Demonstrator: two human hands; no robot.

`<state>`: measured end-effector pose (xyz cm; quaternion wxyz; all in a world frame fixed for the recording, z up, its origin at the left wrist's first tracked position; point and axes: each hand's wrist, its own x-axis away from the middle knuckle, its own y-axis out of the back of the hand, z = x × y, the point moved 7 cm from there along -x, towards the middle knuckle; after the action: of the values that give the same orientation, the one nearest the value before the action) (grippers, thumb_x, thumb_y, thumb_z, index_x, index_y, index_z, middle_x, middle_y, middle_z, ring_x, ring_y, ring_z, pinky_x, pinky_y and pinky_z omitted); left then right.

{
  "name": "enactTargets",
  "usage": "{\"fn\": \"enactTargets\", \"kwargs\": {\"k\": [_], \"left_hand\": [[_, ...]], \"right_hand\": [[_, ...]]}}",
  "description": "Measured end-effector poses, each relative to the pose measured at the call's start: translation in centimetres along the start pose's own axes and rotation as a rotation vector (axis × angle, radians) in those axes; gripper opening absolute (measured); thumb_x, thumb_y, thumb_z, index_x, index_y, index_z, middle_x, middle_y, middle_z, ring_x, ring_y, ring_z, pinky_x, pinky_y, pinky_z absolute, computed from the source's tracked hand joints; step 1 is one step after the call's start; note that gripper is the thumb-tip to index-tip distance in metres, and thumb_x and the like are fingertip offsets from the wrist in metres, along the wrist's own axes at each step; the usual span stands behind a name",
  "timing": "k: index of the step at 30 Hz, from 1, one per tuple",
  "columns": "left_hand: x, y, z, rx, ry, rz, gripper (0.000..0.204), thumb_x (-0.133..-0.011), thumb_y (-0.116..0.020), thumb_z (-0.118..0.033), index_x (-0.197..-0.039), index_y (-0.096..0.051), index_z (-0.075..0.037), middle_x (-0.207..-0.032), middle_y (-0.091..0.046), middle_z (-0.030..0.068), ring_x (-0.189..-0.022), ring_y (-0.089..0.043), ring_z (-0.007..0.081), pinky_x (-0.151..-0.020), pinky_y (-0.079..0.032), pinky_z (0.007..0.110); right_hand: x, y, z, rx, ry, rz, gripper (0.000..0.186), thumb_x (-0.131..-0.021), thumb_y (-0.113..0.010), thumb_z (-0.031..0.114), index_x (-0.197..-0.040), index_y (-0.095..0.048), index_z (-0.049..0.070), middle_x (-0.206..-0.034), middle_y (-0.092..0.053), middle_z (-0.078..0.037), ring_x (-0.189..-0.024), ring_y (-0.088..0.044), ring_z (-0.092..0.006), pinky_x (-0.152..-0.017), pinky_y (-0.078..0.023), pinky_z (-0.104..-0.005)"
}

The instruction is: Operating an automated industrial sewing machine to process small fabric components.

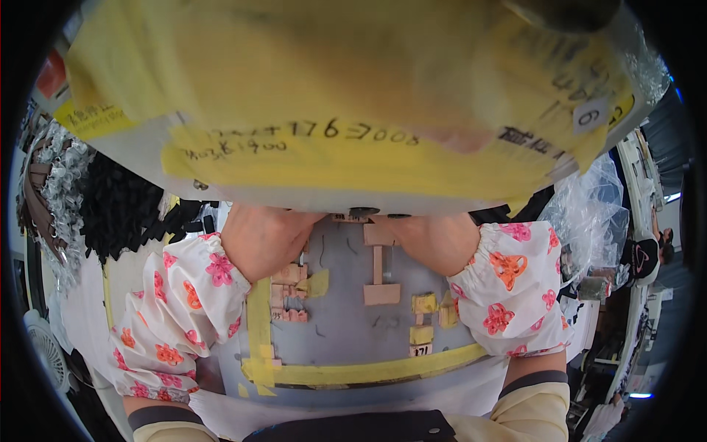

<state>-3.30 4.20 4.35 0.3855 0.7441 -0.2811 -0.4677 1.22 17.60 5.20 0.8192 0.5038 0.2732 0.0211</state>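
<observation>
My left hand (269, 243) and my right hand (431, 243), below floral oversleeves, reach beneath a large machine head (353, 162) covered in yellow handwritten tape. The fingers of both hands are hidden under it, so what they hold is not visible. A grey work plate (346, 331) lies between the forearms. On it, a pale pink strip with two end pads (379, 293) runs down from beside my right hand. Small pink blocks (287, 295) sit beside my left wrist, and yellow-taped blocks (423, 309) beside my right sleeve.
A pile of black pieces (121, 206) and crinkled clear material (51, 184) lie left, near a white fan (48, 353). Clear plastic bags (585, 206) are at right. Yellow tape (346, 374) edges the plate. Another person (665, 247) is at the far right.
</observation>
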Motion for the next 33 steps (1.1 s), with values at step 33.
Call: {"fn": "enactTargets", "kwargs": {"k": [33], "left_hand": [[3.4,1.5,2.6,-0.19,0.061,0.094,0.029,-0.072,-0.058,-0.003,-0.101,-0.057,-0.002,-0.094,-0.059,0.0175,-0.09,-0.054,0.0368,-0.078,-0.041,0.045]], "right_hand": [[6.8,8.8,-7.5,0.52,-0.208,0.02,0.017,-0.064,-0.067,0.004,-0.08,-0.061,0.006,-0.083,-0.058,-0.005,-0.078,-0.055,-0.0249,-0.068,-0.045,-0.0354]]}}
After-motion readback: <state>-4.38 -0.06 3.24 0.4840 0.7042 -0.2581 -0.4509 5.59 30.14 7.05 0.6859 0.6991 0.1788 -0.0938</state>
